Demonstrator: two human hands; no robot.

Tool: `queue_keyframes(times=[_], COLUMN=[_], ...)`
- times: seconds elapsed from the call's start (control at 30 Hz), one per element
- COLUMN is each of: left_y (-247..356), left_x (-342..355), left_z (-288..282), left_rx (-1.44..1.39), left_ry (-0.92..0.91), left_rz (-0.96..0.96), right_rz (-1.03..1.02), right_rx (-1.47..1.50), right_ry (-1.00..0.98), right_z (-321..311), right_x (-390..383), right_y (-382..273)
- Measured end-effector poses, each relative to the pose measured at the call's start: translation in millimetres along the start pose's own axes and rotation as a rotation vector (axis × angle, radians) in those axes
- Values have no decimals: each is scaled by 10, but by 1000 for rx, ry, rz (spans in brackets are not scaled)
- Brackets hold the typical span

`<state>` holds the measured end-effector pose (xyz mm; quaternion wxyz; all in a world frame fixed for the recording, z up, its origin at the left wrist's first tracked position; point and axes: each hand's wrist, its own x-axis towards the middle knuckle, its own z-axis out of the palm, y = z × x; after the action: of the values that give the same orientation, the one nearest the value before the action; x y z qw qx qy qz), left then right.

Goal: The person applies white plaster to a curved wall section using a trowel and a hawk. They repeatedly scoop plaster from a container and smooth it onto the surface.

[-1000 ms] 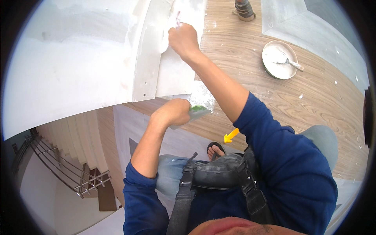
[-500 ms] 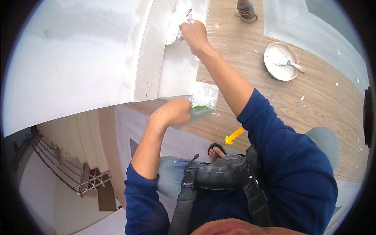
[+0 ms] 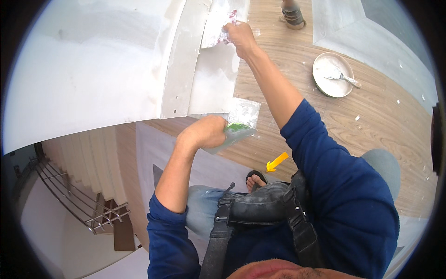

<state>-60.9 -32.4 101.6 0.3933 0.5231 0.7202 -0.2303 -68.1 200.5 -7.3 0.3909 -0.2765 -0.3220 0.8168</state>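
My right hand (image 3: 241, 38) is closed round the reddish, putty-smeared handle of a filling knife (image 3: 216, 29). Its wide, white-coated blade lies against the pale board strip (image 3: 213, 79) at the wall's edge. Lower down, my left hand (image 3: 206, 131) grips a wide scraper (image 3: 232, 138) with a green patch near the fingers and a greyish blade pointing right. Just beyond it shows a square sheet (image 3: 245, 110) smeared with white; whether it belongs to the scraper I cannot tell. The left fingers are mostly hidden behind the back of the hand.
A round pan (image 3: 333, 83) of white compound stands on the wood-look floor, with a second putty knife (image 3: 346, 78) resting in it. Another person's shoe (image 3: 292, 16) is at the top. Below left are a metal railing (image 3: 69, 195) and stairs. A yellow arrow (image 3: 278, 162) appears near my sandalled foot.
My right hand and the filling knife have shifted slightly to the right along the board. My left hand with its scraper has barely moved.
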Motion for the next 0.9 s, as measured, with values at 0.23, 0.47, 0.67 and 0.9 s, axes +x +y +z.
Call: queue_keyframes(times=[0.23,0.47,0.67,0.9], left_y=[88,3,52,49], left_x=[1,-48,-54,-100], left_z=[-69,-16,-46,-65], left_rx=[-18,-12,-28,-39], left_ry=[-22,-28,-23,7], left_rz=[-46,-55,-53,-39], right_rz=[-128,-25,-98,-42], right_rx=[-59,-179,136,618], right_ry=[94,-44,63,155], right_z=[-110,31,-377,-258], right_x=[126,-139,81,551], right_y=[33,-4,17,327])
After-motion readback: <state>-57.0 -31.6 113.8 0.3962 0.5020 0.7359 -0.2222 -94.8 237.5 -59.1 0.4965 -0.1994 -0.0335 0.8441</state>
